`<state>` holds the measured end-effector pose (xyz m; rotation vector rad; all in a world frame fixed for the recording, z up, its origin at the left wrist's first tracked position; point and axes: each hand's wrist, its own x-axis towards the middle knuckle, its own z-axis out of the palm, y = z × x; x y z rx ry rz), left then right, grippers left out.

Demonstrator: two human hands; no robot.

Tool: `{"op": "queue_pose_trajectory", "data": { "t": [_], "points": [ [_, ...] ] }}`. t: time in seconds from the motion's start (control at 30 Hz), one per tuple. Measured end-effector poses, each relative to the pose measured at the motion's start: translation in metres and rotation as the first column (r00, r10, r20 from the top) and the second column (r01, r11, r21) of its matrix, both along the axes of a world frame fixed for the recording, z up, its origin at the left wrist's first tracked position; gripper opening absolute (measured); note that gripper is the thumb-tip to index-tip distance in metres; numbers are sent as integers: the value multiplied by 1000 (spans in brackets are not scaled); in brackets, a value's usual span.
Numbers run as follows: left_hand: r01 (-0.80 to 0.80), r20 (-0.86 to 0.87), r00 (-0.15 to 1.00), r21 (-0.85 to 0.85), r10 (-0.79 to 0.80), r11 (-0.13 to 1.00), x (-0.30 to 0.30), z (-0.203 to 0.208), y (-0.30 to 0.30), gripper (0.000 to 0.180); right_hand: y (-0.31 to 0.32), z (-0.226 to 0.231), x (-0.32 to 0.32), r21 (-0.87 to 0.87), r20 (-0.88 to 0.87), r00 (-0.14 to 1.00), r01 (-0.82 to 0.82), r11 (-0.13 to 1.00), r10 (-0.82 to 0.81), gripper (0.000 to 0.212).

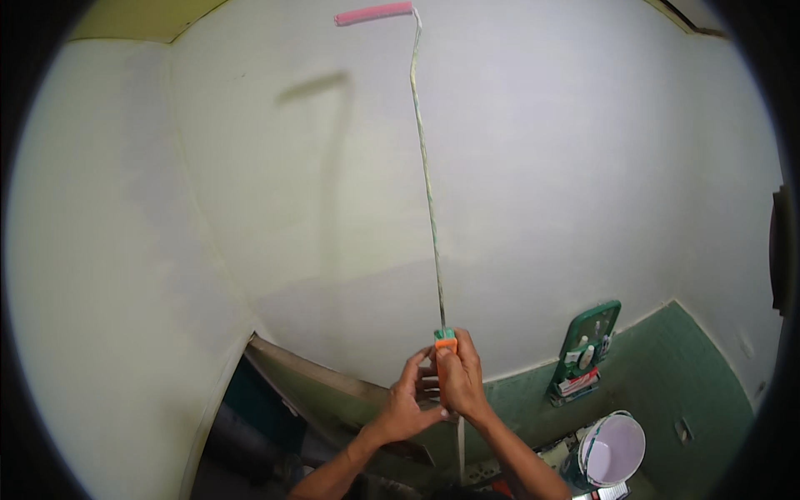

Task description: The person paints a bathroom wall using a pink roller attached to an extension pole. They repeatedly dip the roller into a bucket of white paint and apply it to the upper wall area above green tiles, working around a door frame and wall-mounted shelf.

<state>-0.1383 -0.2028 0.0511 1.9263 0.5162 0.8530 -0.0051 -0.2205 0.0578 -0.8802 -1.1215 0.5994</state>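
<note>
A paint roller with a long thin rod (429,192) reaches up in front of the wall. Its pink sleeve (375,13) is at the top, apart from its shadow lower left. My right hand (463,383) is wrapped round the orange handle (447,367), thumb along its front. Beside the handle, my left hand (407,408) has its fingers loosely bent and thumb stretched out, with no grip on the handle to be seen. Some of its fingertips are hidden near the right hand. A pale strip (461,450) hangs below the hands.
White wall (542,167) shows patchy shades ahead. At lower right, a paint bucket (612,450) stands by green lower walls (667,375). A green-framed rack (587,346) with small items hangs there. A brown-edged door (325,367) stands at lower left, beside a dark opening.
</note>
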Motion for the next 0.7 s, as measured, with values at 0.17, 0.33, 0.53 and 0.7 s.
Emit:
{"op": "queue_pose_trajectory", "data": {
  "t": [0.17, 0.33, 0.53, 0.7],
  "points": [
    [-254, 147, 961, 124, 235, 959, -3, 10, 20, 76, 27, 31, -20, 104, 28, 985, -171, 980, 169, 27],
    [-641, 451, 766, 487, 458, 593, -26, 25, 46, 57, 53, 48, -60, 99, 308, 925, -265, 959, 224, 39],
    [-799, 472, 601, 371, 645, 473, -42, 75, 84, 29, -4, 26, -27, 125, 362, 931, -88, 988, 37, 46],
    [-821, 460, 563, 403, 686, 404, -79, 121, 122, 31, -68, -45, -14, -60, 505, 850, -142, 988, 153, 44]
  ]
}}
